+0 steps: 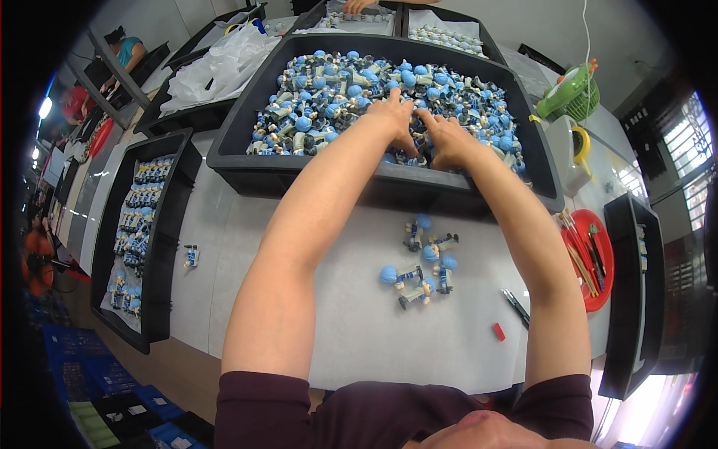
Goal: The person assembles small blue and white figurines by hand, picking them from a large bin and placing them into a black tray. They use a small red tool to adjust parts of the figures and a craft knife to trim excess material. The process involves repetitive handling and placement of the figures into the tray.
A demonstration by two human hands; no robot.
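Note:
Both my arms stretch forward into a large black bin [247, 170] heaped with small figurines [329, 112] that have blue ball-like heads and grey-and-blue bodies. My left hand [393, 120] rests on the heap near the bin's front wall, fingers spread and thumb pointing down. Close beside it, my right hand [449, 142] also lies in the heap with its fingers apart. Some figurines show in the gap between the hands; neither hand visibly grips one. On the white table [359, 322] in front of the bin lies a loose group of several figurines [407, 273].
At left a black tray [161, 247] holds rows of figurines, with a single figurine [191, 256] beside it. At right are a red dish [598, 292] of brushes, a pen [514, 308], a red piece [499, 331], a tape roll [580, 144] and a green fan [572, 93]. Another person's hand [359, 6] shows beyond the bin.

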